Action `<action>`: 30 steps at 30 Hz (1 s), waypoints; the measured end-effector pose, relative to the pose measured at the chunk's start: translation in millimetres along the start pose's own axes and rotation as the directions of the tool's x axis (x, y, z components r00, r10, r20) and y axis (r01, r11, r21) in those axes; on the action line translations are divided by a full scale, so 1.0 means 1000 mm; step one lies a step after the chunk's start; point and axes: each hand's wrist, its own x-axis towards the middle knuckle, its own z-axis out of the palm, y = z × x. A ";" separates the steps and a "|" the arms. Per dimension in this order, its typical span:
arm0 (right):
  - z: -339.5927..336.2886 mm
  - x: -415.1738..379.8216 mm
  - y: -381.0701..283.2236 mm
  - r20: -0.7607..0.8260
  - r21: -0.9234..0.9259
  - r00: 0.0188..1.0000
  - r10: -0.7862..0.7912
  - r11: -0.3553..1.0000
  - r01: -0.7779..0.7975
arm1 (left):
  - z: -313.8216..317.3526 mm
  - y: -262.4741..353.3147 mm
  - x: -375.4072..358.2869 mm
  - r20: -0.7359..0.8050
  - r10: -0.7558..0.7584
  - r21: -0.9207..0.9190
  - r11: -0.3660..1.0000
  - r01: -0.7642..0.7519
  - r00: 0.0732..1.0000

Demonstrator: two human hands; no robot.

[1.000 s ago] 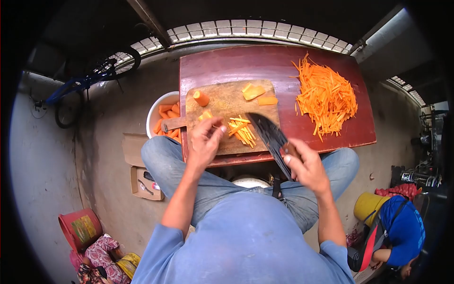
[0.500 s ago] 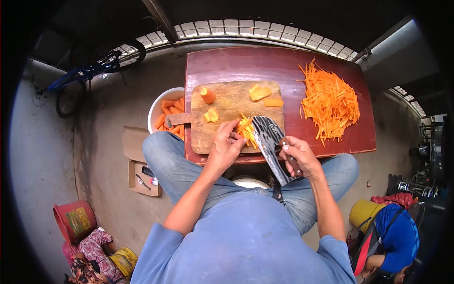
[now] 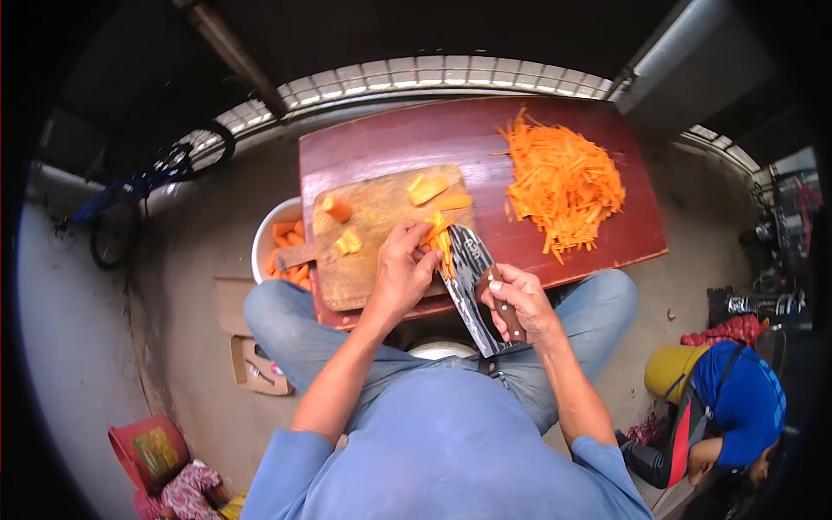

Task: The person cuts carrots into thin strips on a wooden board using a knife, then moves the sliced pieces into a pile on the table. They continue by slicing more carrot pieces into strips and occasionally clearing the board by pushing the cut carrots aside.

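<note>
Carrot strips are pinched in my left hand against the flat of a cleaver blade. My right hand grips the cleaver's brown riveted handle; the blade slants over the right edge of the wooden cutting board. On the board stand an upright carrot chunk and, near it, some cut carrot pieces. Carrot slabs lie at the board's far right. A big heap of carrot strips covers part of the table to the right.
The red table carries the board and heap. A white tub of carrots stands at its left. A cardboard box lies on the floor. Another person in blue sits at lower right near a yellow bucket. A bicycle leans at left.
My view has turned, shifting the table left and tilting it. The strips have moved with my left hand and the cleaver toward the board's right edge.
</note>
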 end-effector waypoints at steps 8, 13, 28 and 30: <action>-0.058 -0.024 -0.092 -0.334 -0.325 0.863 -0.380 0.906 0.273 | 0.150 0.057 0.144 0.091 0.291 0.059 0.953 -0.297 0.952; -0.083 -0.048 -0.123 -0.398 -0.755 0.702 -0.591 0.645 0.115 | 0.208 0.049 0.168 0.204 0.328 0.117 0.927 -0.356 0.922; -0.088 -0.047 -0.105 -0.433 -0.654 0.724 -0.536 0.740 0.156 | 0.225 0.063 0.154 0.119 0.292 0.176 0.934 -0.309 0.949; -0.085 -0.052 -0.107 -0.447 -0.632 0.714 -0.539 0.755 0.174 | 0.234 0.045 0.156 0.122 0.273 0.226 0.929 -0.294 0.954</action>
